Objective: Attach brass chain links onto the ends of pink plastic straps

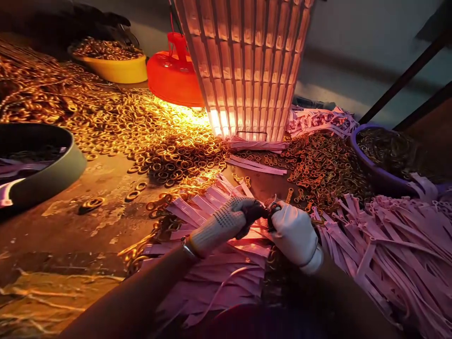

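My left hand [229, 220], in a dotted white glove with dark fingertips, is closed in a pinch. Against it, almost fingertip to fingertip, my right hand [294, 233] is closed too, in a plain white glove with dark fingers. What they grip between them is too small and shadowed to name. Beneath the hands lies a layered pile of flat pinkish strips [212, 278]. Just beyond sit small brass-coloured metal links [326, 167] and a heap of metal rings [173, 157]. More strips [391, 249], several with looped ends, are piled right of my right hand.
A red lamp [176, 77] glows low over the rings beside a tall ribbed translucent panel [250, 61]. A yellow tub [120, 68] full of metal pieces stands behind. A dark tub [52, 174] is at left, a purple-rimmed basin [370, 155] at right.
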A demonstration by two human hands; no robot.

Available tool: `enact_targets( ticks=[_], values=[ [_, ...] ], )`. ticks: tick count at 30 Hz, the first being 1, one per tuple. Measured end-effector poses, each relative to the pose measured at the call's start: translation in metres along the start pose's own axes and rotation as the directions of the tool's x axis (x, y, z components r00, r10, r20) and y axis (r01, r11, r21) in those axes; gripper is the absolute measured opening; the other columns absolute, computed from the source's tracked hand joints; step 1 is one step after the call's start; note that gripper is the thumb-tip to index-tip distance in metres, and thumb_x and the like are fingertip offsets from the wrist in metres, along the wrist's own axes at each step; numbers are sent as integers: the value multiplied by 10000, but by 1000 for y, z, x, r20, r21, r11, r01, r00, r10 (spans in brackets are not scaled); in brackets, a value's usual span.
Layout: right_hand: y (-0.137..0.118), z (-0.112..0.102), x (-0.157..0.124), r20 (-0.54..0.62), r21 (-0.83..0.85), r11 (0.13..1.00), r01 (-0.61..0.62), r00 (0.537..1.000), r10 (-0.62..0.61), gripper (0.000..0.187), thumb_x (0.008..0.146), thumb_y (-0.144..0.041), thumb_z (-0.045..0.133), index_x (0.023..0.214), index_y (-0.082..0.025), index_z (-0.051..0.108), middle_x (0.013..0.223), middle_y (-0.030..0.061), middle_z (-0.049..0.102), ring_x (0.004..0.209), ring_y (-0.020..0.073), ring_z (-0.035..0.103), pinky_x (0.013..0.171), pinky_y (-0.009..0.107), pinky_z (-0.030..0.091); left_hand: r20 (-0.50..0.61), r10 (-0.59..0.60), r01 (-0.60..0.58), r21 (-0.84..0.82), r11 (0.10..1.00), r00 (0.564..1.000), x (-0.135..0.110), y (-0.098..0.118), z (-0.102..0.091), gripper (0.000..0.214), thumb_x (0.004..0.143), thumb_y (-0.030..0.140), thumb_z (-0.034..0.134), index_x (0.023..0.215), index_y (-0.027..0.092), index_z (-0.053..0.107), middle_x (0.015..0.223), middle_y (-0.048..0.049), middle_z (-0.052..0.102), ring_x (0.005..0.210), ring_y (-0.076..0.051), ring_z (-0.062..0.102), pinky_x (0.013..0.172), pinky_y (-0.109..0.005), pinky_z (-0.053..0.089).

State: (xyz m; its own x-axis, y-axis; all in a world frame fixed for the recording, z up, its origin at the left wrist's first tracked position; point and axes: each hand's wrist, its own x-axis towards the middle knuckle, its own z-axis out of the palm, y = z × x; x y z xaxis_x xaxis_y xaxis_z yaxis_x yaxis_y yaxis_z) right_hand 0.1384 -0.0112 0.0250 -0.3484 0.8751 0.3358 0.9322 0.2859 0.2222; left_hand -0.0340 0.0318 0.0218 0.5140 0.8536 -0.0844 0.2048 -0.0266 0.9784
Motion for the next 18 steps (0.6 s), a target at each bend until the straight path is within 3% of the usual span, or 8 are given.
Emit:
enact_targets(
  ticks=[3, 5, 7, 9, 14, 18],
  values=[
    [1, 2, 1, 6, 20, 1000, -17, 1000, 17, 134, 869, -119, 532, 777, -170, 615, 728, 103, 612, 650, 232, 540, 557, 335, 291, -24, -50, 48, -76, 996, 998, 3, -5, 4, 361, 933, 465, 487, 697, 196, 538, 445, 48, 400, 397, -98, 344, 424, -226, 225],
    [2, 3, 1, 42, 66, 998, -25, 999, 22, 91, 874, -223, 606, 806, -167, 629, 767, 113, 633, 688, 245, 564, 567, 334, 313, -54, 41, -37, 78, 996, 998, 5, -11, 6, 248, 894, 352, 545, 719, 186, 600, 510, 21, 509, 469, -112, 430, 473, -227, 282],
    [3, 2, 2, 106, 114, 992, -47, 994, 35, 217, 862, -374, 683, 827, -164, 640, 798, 119, 649, 732, 260, 591, 584, 332, 346, -56, 149, -131, 239, 962, 987, 6, -16, 7, 126, 827, 223, 575, 742, 177, 655, 644, -17, 638, 584, -138, 529, 559, -238, 357],
    [5, -2, 2, 169, 147, 986, -77, 984, 52, 258, 862, -414, 699, 852, -161, 647, 826, 117, 660, 766, 264, 611, 609, 327, 379, -48, 187, -165, 296, 941, 981, 6, -19, 7, 128, 807, 161, 554, 777, 176, 678, 762, -36, 699, 666, -154, 581, 621, -246, 396],
    [10, -16, 2, 281, 183, 981, -67, 960, 13, 112, 899, -188, 595, 1001, -162, 637, 910, 107, 688, 758, 226, 640, 610, 296, 399, -96, 146, -116, 267, 957, 985, 0, -14, 7, 284, 924, 342, 533, 714, 179, 634, 596, -6, 609, 550, -129, 498, 544, -237, 357],
    [9, -17, 5, 381, 167, 984, -59, 924, -10, 111, 869, -137, 553, 941, -147, 638, 837, 122, 709, 736, 244, 674, 582, 299, 406, -139, 212, -150, 362, 920, 967, -4, -14, 10, 192, 866, 267, 580, 736, 175, 686, 715, -44, 701, 650, -161, 580, 631, -257, 409]
  ],
)
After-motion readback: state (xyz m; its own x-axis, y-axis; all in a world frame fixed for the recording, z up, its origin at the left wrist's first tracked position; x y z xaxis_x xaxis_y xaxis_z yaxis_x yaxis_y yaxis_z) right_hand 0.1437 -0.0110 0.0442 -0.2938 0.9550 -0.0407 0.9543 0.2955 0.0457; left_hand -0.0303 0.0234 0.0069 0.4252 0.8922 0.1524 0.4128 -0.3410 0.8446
